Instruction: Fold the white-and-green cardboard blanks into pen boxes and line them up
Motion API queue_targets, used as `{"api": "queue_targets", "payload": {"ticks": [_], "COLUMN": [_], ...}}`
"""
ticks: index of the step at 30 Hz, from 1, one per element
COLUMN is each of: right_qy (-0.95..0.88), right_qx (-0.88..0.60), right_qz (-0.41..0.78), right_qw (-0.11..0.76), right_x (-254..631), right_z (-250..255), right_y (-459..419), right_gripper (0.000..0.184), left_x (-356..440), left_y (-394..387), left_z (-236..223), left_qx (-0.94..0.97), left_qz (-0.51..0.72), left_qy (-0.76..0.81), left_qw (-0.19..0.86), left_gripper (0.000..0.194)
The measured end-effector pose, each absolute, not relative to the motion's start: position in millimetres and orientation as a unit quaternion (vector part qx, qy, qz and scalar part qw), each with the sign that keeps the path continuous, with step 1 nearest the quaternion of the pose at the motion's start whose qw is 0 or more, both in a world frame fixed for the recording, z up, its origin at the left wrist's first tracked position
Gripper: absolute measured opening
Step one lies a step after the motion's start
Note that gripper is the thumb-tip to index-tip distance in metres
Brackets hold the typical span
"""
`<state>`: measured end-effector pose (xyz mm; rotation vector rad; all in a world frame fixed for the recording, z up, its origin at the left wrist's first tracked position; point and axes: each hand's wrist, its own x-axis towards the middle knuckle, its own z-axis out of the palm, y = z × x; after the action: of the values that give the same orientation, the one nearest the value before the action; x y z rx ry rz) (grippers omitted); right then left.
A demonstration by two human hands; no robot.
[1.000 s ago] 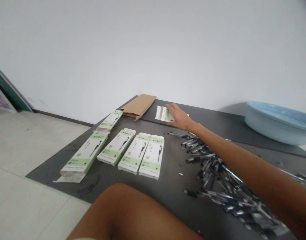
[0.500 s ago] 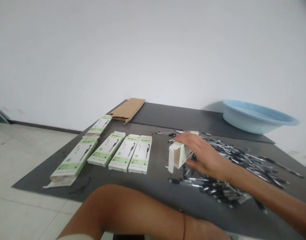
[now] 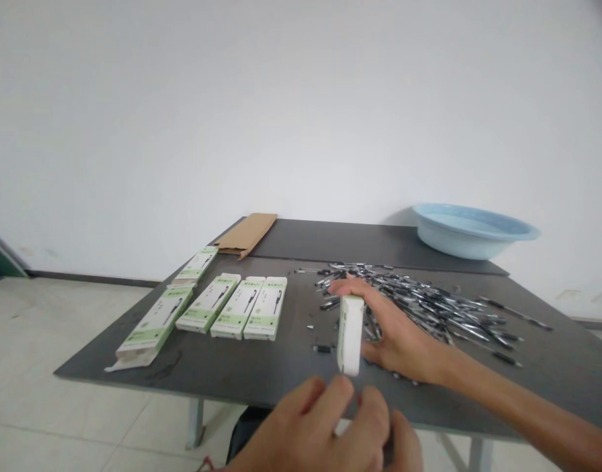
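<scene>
My right hand (image 3: 399, 334) is wrapped round a narrow white-and-green pen box (image 3: 350, 335), with fingers over its far side and the thumb low. The box stands on edge, and its white end faces me. Just in front of that end is my left hand (image 3: 330, 429), somewhat blurred. Its fingers are bent but apart, the fingertips close to the box's lower edge; I cannot tell whether they touch it. Behind and right of the right hand spreads a heap of black-and-clear pens (image 3: 433, 301).
Three similar boxes (image 3: 266, 308) lie side by side left of centre, with an open-flapped box (image 3: 156, 321) and another (image 3: 197, 263) further left. A brown paper bag (image 3: 249, 233) and a light-blue basin (image 3: 472, 229) rest at the back of the dark table (image 3: 330, 239).
The box in my right hand has turned; its gaping end with the hanging flap no longer shows. My left hand has come into view at the bottom, close to the box. The view has shifted.
</scene>
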<state>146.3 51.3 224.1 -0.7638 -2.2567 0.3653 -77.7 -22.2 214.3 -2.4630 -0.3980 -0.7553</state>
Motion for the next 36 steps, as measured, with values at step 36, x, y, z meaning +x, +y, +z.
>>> {"api": "queue_targets", "payload": {"ticks": [36], "right_qy": [-0.904], "right_qx": [-0.243], "right_qz": [0.275], "right_qw": [0.219], "right_x": [134], "right_z": [253], "right_y": [-8], "right_gripper": [0.105], "left_x": [-141], "left_y": [-37], "left_z": [252], "left_qx": [-0.909], "left_qz": [-0.368], "left_qy": [-0.155], "left_qw": [0.119], "left_gripper": [0.034]}}
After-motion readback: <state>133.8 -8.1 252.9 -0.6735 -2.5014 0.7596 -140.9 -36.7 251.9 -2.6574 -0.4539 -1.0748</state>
